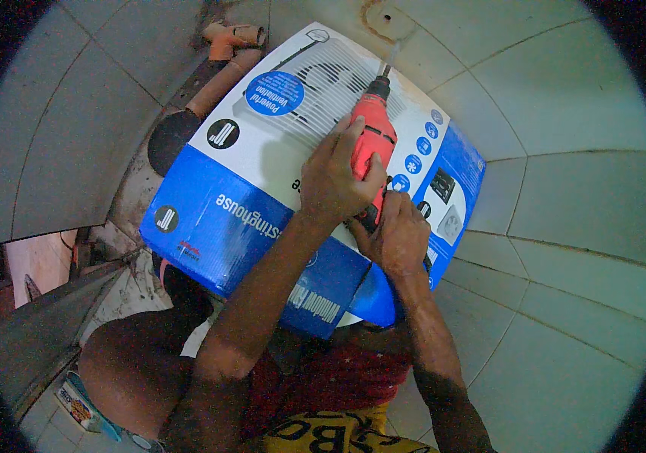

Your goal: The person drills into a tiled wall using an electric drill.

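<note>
A red power drill point(377, 136) with a black chuck points away from me, its long bit reaching toward the tiled wall point(474, 98). My left hand point(338, 170) is wrapped over the drill's body. Closed around the rear handle is my right hand point(401, 230), close to my left one; its fingertips are partly hidden. Beneath the drill lies a large blue and white cardboard box point(210, 204) with a picture of a fan on it. Whether the bit's tip touches the wall I cannot tell. A small dark hole point(387, 16) shows in the wall beyond the tip.
An orange-brown pipe point(221, 83) with a branched fitting runs past the box's far left side. Grey tiled wall point(51, 113) rises on the left, pale tiles on the right. My bent knee point(130, 370) is at the lower left, near a blue-edged sandal point(85, 408).
</note>
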`<state>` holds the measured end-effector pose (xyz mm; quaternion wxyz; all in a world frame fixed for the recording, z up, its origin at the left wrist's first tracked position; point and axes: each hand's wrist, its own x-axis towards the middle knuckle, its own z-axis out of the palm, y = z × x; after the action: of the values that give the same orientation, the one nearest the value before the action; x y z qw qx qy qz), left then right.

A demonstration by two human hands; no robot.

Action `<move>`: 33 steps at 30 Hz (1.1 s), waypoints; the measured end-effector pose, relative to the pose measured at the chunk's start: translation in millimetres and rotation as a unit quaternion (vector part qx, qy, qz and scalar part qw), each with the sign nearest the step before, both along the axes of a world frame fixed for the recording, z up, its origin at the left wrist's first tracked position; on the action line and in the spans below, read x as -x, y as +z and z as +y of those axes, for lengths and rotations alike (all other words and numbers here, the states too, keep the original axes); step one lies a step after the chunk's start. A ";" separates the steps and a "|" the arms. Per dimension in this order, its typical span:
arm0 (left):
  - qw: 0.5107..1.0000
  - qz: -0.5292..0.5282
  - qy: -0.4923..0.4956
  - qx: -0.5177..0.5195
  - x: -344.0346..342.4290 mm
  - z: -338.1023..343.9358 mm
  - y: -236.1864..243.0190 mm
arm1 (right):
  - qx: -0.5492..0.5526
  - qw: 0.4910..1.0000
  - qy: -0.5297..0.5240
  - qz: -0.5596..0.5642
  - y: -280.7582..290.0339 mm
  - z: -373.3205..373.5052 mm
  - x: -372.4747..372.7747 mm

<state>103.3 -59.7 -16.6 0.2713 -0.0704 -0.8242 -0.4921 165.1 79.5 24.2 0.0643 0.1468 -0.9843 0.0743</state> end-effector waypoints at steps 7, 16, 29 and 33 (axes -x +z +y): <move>1.000 0.018 -0.001 -0.021 1.5 2.9 0.5 | 0.015 0.999 -0.003 -0.036 6.9 1.8 2.9; 0.999 -0.018 -0.034 -0.024 2.2 3.6 1.9 | -0.015 0.998 0.022 -0.062 3.5 10.8 5.5; 0.994 -0.015 -0.111 -0.011 -3.4 -8.6 6.2 | -0.015 0.999 0.029 -0.037 7.5 10.0 4.6; 0.997 0.006 -0.081 -0.003 -2.7 -2.7 3.1 | -0.020 0.999 0.037 -0.028 4.5 14.4 5.2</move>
<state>106.1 -62.4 -13.5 0.2353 -0.1390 -0.8128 -0.5145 160.0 93.9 28.7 0.0308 0.1821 -0.9809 0.0610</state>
